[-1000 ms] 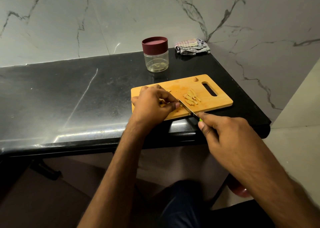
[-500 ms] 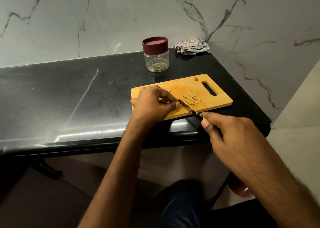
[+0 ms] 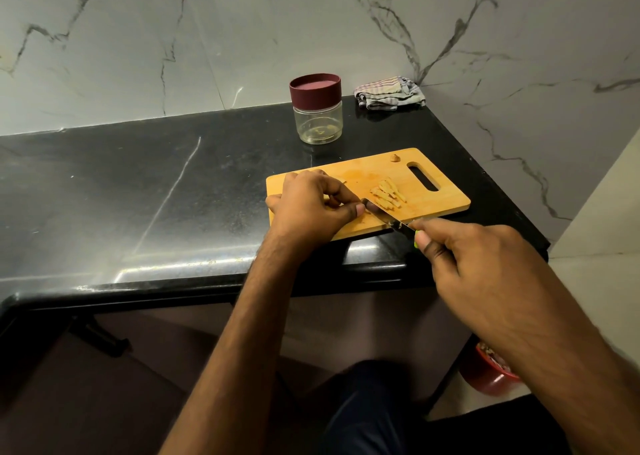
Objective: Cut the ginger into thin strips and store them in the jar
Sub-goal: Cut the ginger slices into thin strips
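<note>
1. Pale yellow cut ginger strips (image 3: 387, 195) are lying in a small pile on the rectangular wooden cutting board (image 3: 440, 208), near its handle slot.
2. The left hand (image 3: 311, 208) is resting curled on the board, pinching something hidden beneath its fingers.
3. The right hand (image 3: 485, 264) is gripping a green-handled steel knife (image 3: 384, 214), blade angling beside the strips.
4. A clear round jar (image 3: 317, 113) wearing a maroon lid is standing behind the board on the glossy black stone counter (image 3: 138, 195).

Left hand (image 3: 311, 208) curled on cutting board (image 3: 446, 200), right hand (image 3: 485, 267) holding knife (image 3: 382, 214) beside ginger strips (image 3: 388, 194), lidded jar (image 3: 317, 108) behind
</note>
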The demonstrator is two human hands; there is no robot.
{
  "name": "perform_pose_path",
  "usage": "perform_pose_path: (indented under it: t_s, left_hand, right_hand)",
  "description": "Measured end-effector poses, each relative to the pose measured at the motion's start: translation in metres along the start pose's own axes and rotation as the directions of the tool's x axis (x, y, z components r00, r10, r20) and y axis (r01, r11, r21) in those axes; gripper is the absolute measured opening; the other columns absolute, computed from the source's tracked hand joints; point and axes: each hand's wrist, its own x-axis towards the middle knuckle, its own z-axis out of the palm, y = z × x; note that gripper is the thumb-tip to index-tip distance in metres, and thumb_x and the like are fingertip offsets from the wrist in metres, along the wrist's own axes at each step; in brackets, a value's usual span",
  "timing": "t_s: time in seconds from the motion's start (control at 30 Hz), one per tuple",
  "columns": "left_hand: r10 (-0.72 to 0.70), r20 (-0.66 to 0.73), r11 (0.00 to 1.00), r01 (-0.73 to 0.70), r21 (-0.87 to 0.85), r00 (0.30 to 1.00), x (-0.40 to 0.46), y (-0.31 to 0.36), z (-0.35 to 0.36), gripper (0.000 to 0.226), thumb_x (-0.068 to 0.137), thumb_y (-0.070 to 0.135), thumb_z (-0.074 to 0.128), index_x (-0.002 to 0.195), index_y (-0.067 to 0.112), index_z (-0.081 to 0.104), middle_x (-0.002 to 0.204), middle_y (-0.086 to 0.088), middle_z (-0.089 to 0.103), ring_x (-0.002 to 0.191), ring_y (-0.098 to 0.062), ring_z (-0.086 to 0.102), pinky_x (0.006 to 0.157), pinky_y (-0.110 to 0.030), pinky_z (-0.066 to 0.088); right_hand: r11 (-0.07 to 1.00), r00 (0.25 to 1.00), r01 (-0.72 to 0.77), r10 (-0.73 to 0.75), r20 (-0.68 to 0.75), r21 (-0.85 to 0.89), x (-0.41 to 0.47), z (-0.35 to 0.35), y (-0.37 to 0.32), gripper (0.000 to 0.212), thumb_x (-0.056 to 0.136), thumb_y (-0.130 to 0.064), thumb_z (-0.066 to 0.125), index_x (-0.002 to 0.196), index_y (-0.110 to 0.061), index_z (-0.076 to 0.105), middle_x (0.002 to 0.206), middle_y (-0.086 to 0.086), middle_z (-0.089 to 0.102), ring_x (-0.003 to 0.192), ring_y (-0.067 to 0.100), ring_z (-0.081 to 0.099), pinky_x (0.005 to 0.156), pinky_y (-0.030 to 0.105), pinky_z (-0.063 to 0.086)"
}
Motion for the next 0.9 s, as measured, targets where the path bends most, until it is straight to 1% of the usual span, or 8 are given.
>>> perform_pose_path:
  t_s: [0.27, 0.33, 0.4, 0.47, 0.57, 0.67, 0.8, 0.9]
  left_hand:
    - [0.004, -0.034, 1.0, -0.003, 0.031, 0.999, -0.003, 0.004, -0.001, 0.011, 0.075, 0.042, 0.084, 0.073, 0.047, 0.075, 0.087, 0.023, 0.067, 0.107, -0.015, 0.057, 0.099, -0.056, 0.041]
    - [0.001, -0.039, 0.999, 0.001, 0.036, 0.999, -0.004, 0.003, 0.0, 0.013, 0.075, 0.042, 0.084, 0.073, 0.05, 0.074, 0.086, 0.023, 0.067, 0.108, -0.016, 0.057, 0.099, -0.056, 0.041]
    - [0.0, -0.034, 1.0, 0.0, 0.024, 0.999, -0.004, 0.003, -0.001, 0.015, 0.075, 0.045, 0.083, 0.077, 0.055, 0.072, 0.087, 0.025, 0.068, 0.11, -0.018, 0.057, 0.099, -0.056, 0.043]
    - [-0.011, -0.034, 1.0, 0.012, 0.02, 0.999, -0.004, 0.004, -0.001, 0.011, 0.075, 0.045, 0.083, 0.076, 0.05, 0.074, 0.087, 0.025, 0.067, 0.112, -0.019, 0.056, 0.101, -0.055, 0.04]
    - [-0.027, -0.035, 0.998, 0.029, 0.057, 0.999, -0.006, 0.009, -0.002, 0.008, 0.079, 0.041, 0.082, 0.075, 0.04, 0.075, 0.091, 0.021, 0.066, 0.115, -0.017, 0.052, 0.103, -0.052, 0.031]
    - [-0.02, -0.017, 0.999, 0.021, 0.039, 1.0, -0.006, 0.008, -0.003, 0.011, 0.078, 0.042, 0.082, 0.071, 0.042, 0.074, 0.09, 0.021, 0.066, 0.113, -0.018, 0.054, 0.103, -0.055, 0.036]
    - [-0.008, -0.009, 1.0, 0.008, 0.007, 1.0, -0.007, 0.006, -0.001, 0.014, 0.075, 0.048, 0.081, 0.083, 0.055, 0.071, 0.089, 0.023, 0.064, 0.11, -0.022, 0.056, 0.099, -0.057, 0.044]
    - [-0.005, -0.03, 1.0, 0.006, 0.022, 1.0, -0.008, 0.01, -0.003, 0.012, 0.076, 0.047, 0.082, 0.082, 0.052, 0.072, 0.092, 0.022, 0.062, 0.112, -0.019, 0.054, 0.102, -0.054, 0.04]
  right_hand:
    - [0.999, 1.0, -0.027, 0.027, -0.012, -0.041, 0.012, 0.009, -0.01, 0.026, 0.097, -0.038, 0.042, 0.115, -0.035, 0.061, 0.066, -0.013, 0.044, 0.06, 0.005, 0.044, 0.049, 0.019, 0.027]
    - [0.999, 0.999, -0.028, 0.027, -0.024, -0.037, 0.013, 0.012, -0.013, 0.027, 0.098, -0.037, 0.043, 0.118, -0.035, 0.061, 0.073, -0.01, 0.049, 0.066, 0.007, 0.045, 0.053, 0.02, 0.031]
    - [0.999, 0.999, -0.031, 0.03, -0.015, -0.029, 0.012, 0.013, -0.014, 0.033, 0.098, -0.038, 0.043, 0.128, -0.036, 0.056, 0.089, -0.006, 0.061, 0.074, 0.006, 0.045, 0.062, 0.021, 0.035]
    - [0.999, 0.999, -0.036, 0.036, 0.006, -0.013, 0.009, 0.012, -0.013, 0.037, 0.098, -0.039, 0.043, 0.135, -0.037, 0.051, 0.099, -0.006, 0.064, 0.078, 0.005, 0.045, 0.066, 0.02, 0.037]
    - [0.998, 0.997, -0.065, 0.065, 0.034, 0.0, 0.001, 0.008, -0.008, 0.038, 0.098, -0.041, 0.044, 0.135, -0.04, 0.049, 0.095, -0.01, 0.062, 0.075, 0.004, 0.047, 0.063, 0.019, 0.038]
    - [0.997, 0.996, -0.083, 0.083, 0.041, 0.002, -0.007, 0.003, -0.003, 0.037, 0.096, -0.045, 0.045, 0.133, -0.043, 0.05, 0.103, -0.012, 0.066, 0.08, 0.003, 0.049, 0.066, 0.018, 0.04]
    - [0.992, 0.993, -0.108, 0.111, 0.05, -0.06, -0.006, 0.001, 0.003, 0.04, 0.096, -0.046, 0.046, 0.136, -0.049, 0.043, 0.106, -0.012, 0.059, 0.097, 0.01, 0.054, 0.074, 0.026, 0.044]
    - [0.99, 0.994, -0.103, 0.107, 0.035, -0.095, -0.004, 0.004, 0.005, 0.042, 0.096, -0.045, 0.045, 0.137, -0.05, 0.041, 0.096, -0.013, 0.049, 0.089, 0.007, 0.047, 0.066, 0.025, 0.039]
